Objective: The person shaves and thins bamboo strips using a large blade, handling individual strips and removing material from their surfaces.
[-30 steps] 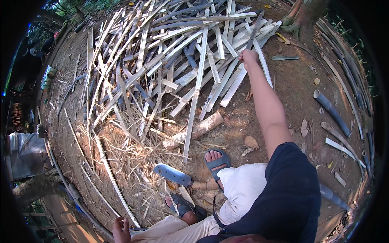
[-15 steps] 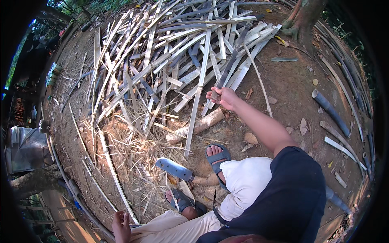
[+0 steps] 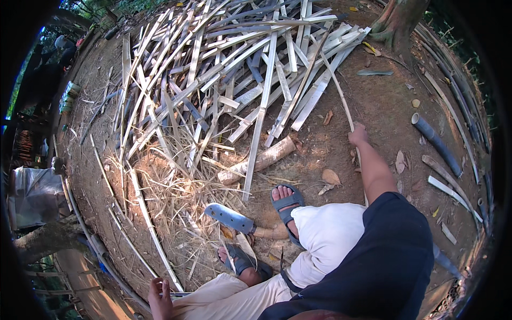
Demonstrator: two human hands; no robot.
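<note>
My right hand (image 3: 358, 134) is closed around a thin bamboo strip (image 3: 340, 90), out to the right of the pile. The strip slants up from my hand to the edge of the split bamboo pile (image 3: 224, 64); its lower end runs back beneath my forearm. My left hand (image 3: 160, 300) rests by my knee at the lower left, fingers loosely curled and apart, with nothing visible in it. A dark piece with a pale edge lies close to that hand. Between my sandalled feet lies a machete-like knife (image 3: 229, 217) with a broad, holed blade and wooden handle (image 3: 271, 233).
A short log (image 3: 258, 160) lies before my feet, with pale shavings (image 3: 176, 197) to its left. A tree trunk (image 3: 397, 24) stands at the far right. A dark bamboo pole (image 3: 436, 145) and several long poles lie along the right side.
My right hand has let go of a dark bamboo slat at the pile, moved right and nearer, and taken hold of the thin strip. My left hand stays in place.
</note>
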